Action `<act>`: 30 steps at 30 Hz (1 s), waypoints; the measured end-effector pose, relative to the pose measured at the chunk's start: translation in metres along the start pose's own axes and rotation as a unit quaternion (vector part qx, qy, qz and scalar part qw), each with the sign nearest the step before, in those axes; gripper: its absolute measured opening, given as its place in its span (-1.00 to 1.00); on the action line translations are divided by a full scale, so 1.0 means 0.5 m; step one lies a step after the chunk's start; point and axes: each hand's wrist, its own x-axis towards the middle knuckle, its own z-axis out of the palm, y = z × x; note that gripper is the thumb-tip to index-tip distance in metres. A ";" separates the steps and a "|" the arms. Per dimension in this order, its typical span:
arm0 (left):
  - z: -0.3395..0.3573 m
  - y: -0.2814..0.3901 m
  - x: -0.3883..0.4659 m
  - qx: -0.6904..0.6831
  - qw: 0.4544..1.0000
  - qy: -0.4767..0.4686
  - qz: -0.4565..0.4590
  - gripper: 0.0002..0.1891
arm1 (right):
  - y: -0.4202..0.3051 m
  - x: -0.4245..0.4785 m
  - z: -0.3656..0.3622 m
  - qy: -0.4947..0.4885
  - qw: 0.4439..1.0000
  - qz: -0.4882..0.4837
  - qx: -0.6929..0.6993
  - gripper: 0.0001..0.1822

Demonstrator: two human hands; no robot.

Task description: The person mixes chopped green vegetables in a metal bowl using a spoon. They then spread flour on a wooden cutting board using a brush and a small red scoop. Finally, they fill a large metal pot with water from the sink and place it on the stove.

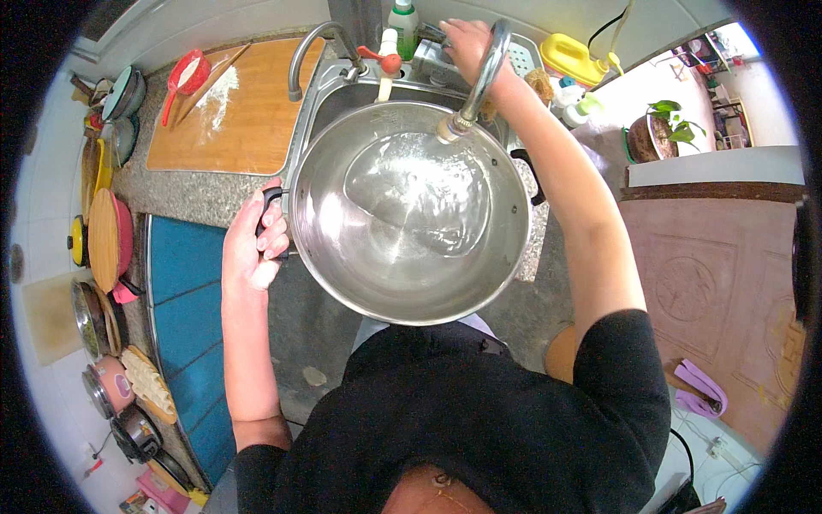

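Observation:
A wide stainless-steel pot (398,283) is held tilted at the front of the sink (334,96). My left hand (260,234) grips its black left side handle (270,209). The opposite black handle (530,177) has no hand on it. Clear, rippled water (417,193) lies in the pot, under the mouth of a curved chrome faucet (494,70). I cannot make out a falling stream. Behind that spout, my right hand (472,48) reaches to the metal fittings at the back of the sink. Its fingertips are partly hidden, so its grip is unclear.
A floured wooden board (263,122) bears a rolling pin (215,80) and a red scoop (188,70) of flour. A second spout (314,32) and an orange-handled tap (388,62) rise behind the sink. Bottles and a yellow jug (568,59) stand at right. Shaped dough pieces (149,382) lie at lower left.

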 end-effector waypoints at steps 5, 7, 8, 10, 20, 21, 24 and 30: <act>0.000 -0.001 -0.007 0.019 1.000 0.024 0.005 -0.62 | -0.027 0.067 0.039 0.053 0.994 -0.012 -0.090 -0.73; 0.006 -0.001 -0.012 0.016 0.999 0.040 0.004 -0.61 | -0.036 0.073 0.032 0.008 0.995 -0.002 -0.098 -0.82; 0.002 -0.001 -0.010 0.011 0.999 0.031 0.004 -0.61 | -0.038 0.072 0.026 0.011 0.996 -0.004 -0.090 -0.83; -0.004 -0.002 -0.007 -0.001 1.000 0.013 0.002 -0.61 | -0.037 0.062 0.011 0.016 0.997 -0.006 -0.077 -0.86; -0.007 -0.001 -0.004 0.000 0.999 0.032 0.004 -0.61 | 0.019 -0.073 -0.091 -0.034 0.992 -0.076 0.095 -0.65; -0.002 -0.002 -0.003 0.004 0.999 0.032 0.003 -0.61 | 0.043 -0.109 -0.118 -0.021 0.995 -0.056 0.080 -0.70; -0.005 -0.003 0.001 0.006 1.000 0.022 0.002 -0.61 | 0.068 -0.168 -0.180 -0.028 0.997 0.017 0.070 -0.76; -0.010 0.000 0.007 0.000 1.000 0.016 -0.005 -0.60 | 0.106 -0.184 -0.131 -0.072 0.997 0.020 0.004 -0.85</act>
